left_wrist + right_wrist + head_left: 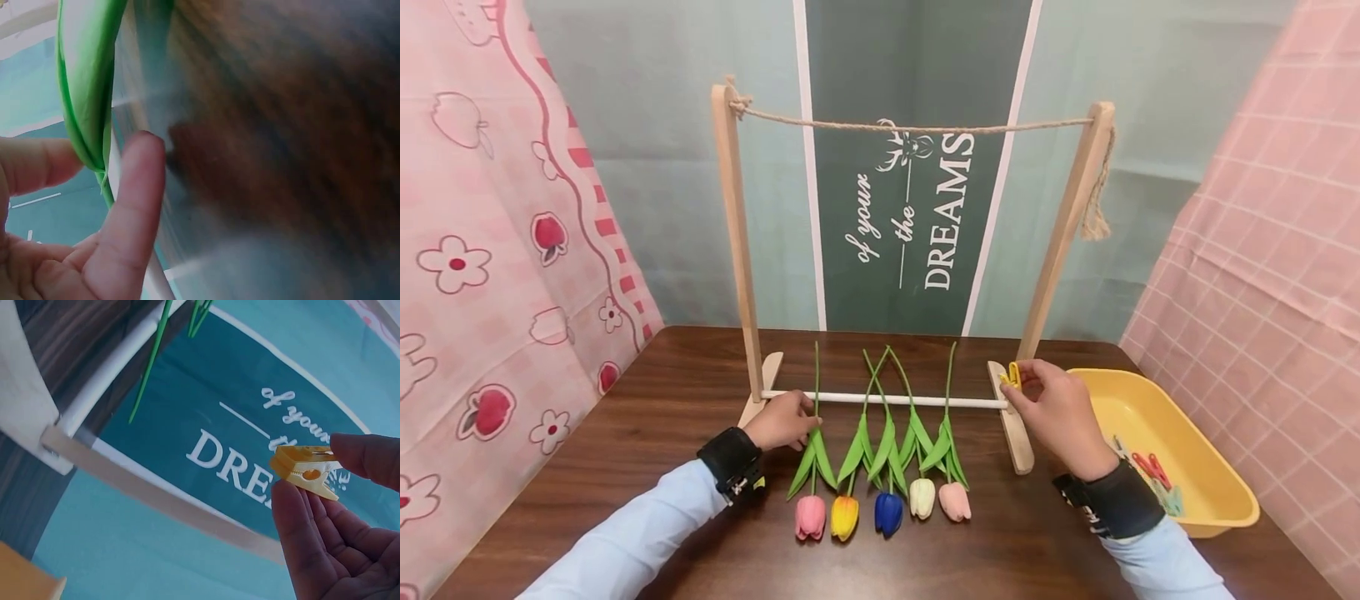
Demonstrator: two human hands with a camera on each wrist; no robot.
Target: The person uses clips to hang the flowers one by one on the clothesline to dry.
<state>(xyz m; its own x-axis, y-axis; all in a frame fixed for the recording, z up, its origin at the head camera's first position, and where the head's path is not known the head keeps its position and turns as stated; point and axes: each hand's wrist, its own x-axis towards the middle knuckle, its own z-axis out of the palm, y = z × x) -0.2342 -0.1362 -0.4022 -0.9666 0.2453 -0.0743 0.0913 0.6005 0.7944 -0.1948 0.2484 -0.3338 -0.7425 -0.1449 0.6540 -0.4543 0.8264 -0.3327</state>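
Observation:
A pink tulip (pixel 810 518) lies on the table at the left end of a row of artificial tulips, its bloom toward me. My left hand (pixel 782 421) is at its stem, just above the leaves. In the left wrist view, two fairly straight fingers stand on either side of the green leaf (pixel 90 81) and stem, with a gap between them. My right hand (pixel 1060 408) pinches a yellow clothespin (pixel 306 470) between thumb and fingers, raised by the right foot of the wooden stand (pixel 741 250). The clothespin's jaws look closed.
Yellow (pixel 845 518), blue (pixel 888 514), white (pixel 922 498) and pale pink (pixel 955 502) tulips lie alongside, stems crossing the white rod (pixel 850 398). A rope (pixel 917 129) spans the posts. A yellow basin (pixel 1206 454) at right holds several clothespins (pixel 1152 471).

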